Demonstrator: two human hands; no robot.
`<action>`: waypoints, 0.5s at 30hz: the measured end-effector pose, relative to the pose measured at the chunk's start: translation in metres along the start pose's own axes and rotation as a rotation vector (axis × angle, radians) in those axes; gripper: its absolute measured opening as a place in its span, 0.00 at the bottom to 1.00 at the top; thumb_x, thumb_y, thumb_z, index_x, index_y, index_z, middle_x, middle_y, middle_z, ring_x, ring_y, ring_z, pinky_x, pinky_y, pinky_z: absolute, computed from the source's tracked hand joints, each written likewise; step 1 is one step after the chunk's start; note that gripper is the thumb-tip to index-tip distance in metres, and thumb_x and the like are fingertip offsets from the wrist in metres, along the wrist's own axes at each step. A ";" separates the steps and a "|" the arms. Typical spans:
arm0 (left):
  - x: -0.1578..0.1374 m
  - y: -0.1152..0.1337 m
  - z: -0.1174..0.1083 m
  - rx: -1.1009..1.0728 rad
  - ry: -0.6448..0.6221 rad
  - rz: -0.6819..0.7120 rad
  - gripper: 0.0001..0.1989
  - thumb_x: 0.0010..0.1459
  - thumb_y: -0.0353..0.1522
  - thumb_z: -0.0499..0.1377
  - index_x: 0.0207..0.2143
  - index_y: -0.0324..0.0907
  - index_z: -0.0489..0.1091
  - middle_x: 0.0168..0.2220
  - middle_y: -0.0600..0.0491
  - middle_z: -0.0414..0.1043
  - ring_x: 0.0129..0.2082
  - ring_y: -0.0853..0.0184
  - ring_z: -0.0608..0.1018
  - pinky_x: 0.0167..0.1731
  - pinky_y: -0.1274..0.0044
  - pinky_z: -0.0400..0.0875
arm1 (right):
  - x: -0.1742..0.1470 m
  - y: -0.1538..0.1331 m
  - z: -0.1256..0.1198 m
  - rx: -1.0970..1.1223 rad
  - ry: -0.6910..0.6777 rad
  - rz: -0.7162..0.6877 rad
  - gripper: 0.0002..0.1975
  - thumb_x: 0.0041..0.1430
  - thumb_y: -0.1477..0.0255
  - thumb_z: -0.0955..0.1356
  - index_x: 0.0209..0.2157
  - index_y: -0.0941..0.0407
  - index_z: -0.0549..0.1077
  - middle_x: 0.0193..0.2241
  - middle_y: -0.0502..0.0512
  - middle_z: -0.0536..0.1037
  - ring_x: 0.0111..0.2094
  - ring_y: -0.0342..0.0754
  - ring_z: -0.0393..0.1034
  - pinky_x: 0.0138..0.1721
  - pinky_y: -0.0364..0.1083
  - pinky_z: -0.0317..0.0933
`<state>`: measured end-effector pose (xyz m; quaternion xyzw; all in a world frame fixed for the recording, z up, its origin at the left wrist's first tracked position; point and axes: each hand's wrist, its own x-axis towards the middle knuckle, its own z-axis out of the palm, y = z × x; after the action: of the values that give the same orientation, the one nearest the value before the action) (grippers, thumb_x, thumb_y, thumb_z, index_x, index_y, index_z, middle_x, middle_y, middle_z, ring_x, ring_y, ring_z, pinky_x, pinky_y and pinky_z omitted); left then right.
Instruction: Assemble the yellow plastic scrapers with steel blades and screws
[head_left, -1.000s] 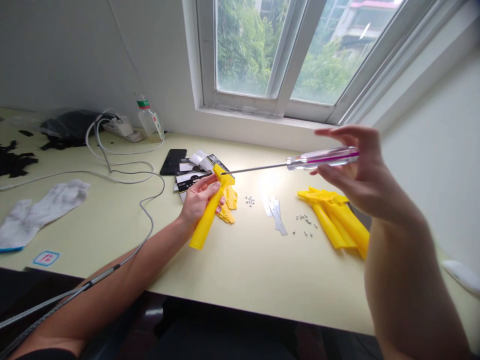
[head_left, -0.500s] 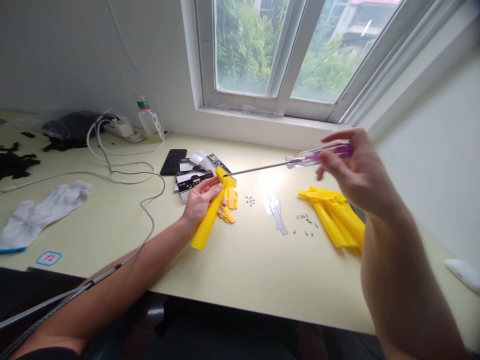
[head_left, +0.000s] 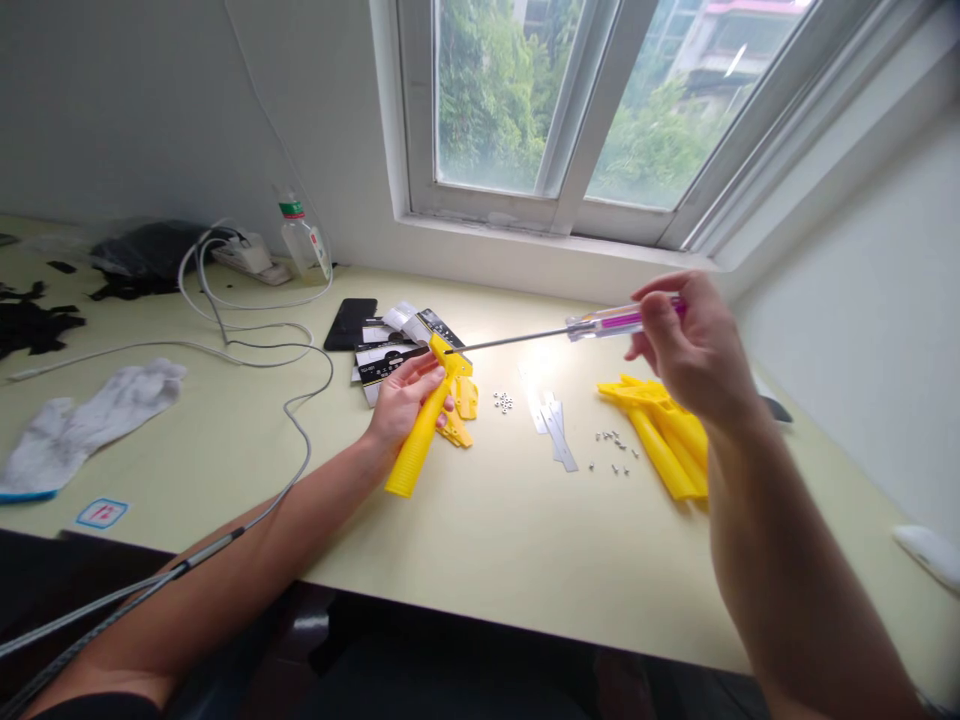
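My left hand (head_left: 409,400) is closed round the neck of a yellow plastic scraper handle (head_left: 414,450), which tilts with its ribbed grip toward me. In my right hand (head_left: 686,340) is a screwdriver with a clear and purple handle (head_left: 604,322). Its long shaft points left, and the tip meets the head of the scraper handle; the screw under it is too small to make out. Behind my left hand lie small yellow plastic pieces (head_left: 466,398). To the right are a cluster of nuts (head_left: 503,402), flat metal blades (head_left: 555,432) and several loose screws (head_left: 616,440).
More yellow scraper handles (head_left: 656,440) lie beneath my right forearm. Printed packaging cards (head_left: 379,372) and a black phone (head_left: 351,324) sit behind my left hand. Farther left are a cable (head_left: 289,405), a plastic bottle (head_left: 304,245) and a white glove (head_left: 97,415). A white mouse (head_left: 930,552) rests at the right.
My right hand has shifted slightly left and down, its fingers turned on the screwdriver handle. The tip stays at the scraper head, and my left hand keeps its hold.
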<state>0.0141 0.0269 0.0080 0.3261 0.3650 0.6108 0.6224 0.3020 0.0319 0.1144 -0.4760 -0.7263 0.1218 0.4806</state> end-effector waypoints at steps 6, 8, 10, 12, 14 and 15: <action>0.000 0.001 0.001 -0.005 -0.006 -0.012 0.22 0.42 0.31 0.72 0.42 0.40 0.73 0.36 0.51 0.76 0.18 0.70 0.75 0.10 0.80 0.65 | 0.002 0.001 0.004 0.021 0.105 -0.006 0.14 0.57 0.57 0.70 0.34 0.53 0.70 0.20 0.45 0.69 0.17 0.41 0.62 0.20 0.44 0.61; 0.001 0.001 0.000 -0.013 -0.001 -0.020 0.22 0.42 0.31 0.72 0.42 0.41 0.73 0.36 0.51 0.76 0.18 0.70 0.75 0.11 0.80 0.66 | 0.003 0.003 0.006 0.069 0.068 -0.023 0.16 0.56 0.57 0.71 0.41 0.51 0.69 0.22 0.45 0.70 0.19 0.42 0.65 0.21 0.44 0.62; 0.002 0.000 -0.001 -0.016 0.009 -0.022 0.22 0.42 0.30 0.71 0.42 0.41 0.73 0.37 0.51 0.76 0.18 0.70 0.75 0.11 0.80 0.66 | 0.004 0.006 0.007 0.147 -0.074 -0.048 0.22 0.54 0.58 0.72 0.48 0.49 0.66 0.29 0.47 0.75 0.22 0.43 0.68 0.24 0.45 0.66; 0.003 0.000 -0.002 -0.008 0.006 -0.024 0.22 0.43 0.30 0.71 0.43 0.41 0.73 0.37 0.51 0.76 0.18 0.70 0.75 0.11 0.80 0.66 | 0.004 0.008 0.007 0.094 -0.042 -0.030 0.19 0.57 0.56 0.70 0.45 0.51 0.68 0.27 0.47 0.74 0.20 0.41 0.67 0.23 0.45 0.65; 0.004 0.000 -0.002 -0.005 0.008 -0.024 0.22 0.43 0.30 0.71 0.42 0.40 0.73 0.37 0.51 0.76 0.18 0.71 0.75 0.11 0.80 0.66 | 0.004 0.011 0.005 0.045 -0.020 0.009 0.17 0.59 0.56 0.68 0.44 0.52 0.69 0.23 0.46 0.72 0.18 0.41 0.65 0.22 0.44 0.64; 0.004 0.000 -0.002 -0.006 0.016 -0.023 0.22 0.43 0.30 0.71 0.42 0.40 0.72 0.37 0.51 0.75 0.18 0.71 0.75 0.11 0.80 0.66 | 0.004 0.012 0.004 0.053 -0.066 0.017 0.19 0.58 0.56 0.69 0.46 0.52 0.68 0.25 0.47 0.73 0.19 0.41 0.66 0.22 0.44 0.65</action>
<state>0.0120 0.0308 0.0067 0.3151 0.3717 0.6072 0.6275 0.3051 0.0425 0.1066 -0.4649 -0.7343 0.1606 0.4679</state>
